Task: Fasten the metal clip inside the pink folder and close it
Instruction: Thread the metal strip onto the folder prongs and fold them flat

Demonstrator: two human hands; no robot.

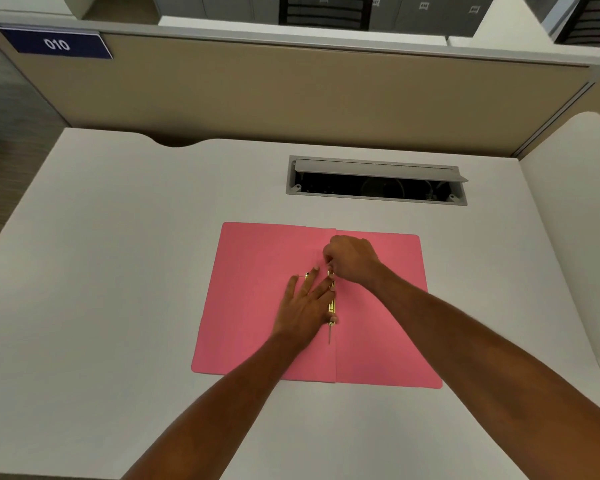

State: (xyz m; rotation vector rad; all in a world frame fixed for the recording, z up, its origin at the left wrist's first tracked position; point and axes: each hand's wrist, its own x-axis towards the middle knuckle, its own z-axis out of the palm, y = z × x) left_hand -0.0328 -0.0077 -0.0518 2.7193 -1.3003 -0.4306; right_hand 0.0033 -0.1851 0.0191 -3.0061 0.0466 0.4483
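The pink folder (250, 306) lies open and flat on the white desk. A gold metal clip (332, 306) runs along its centre fold, with a thin prong sticking out toward me below it. My left hand (305, 306) lies flat with fingers spread on the left leaf, pressing beside the clip. My right hand (352, 258) is curled over the clip's far end, its fingertips pinched on the clip's upper part. The clip's middle is partly hidden by my left fingers.
A grey cable hatch (376, 180) stands open in the white desk (118, 271) beyond the folder. A beige partition (291, 95) with a blue "010" sign (57, 44) rises behind the desk. A side panel (575, 220) stands at the right.
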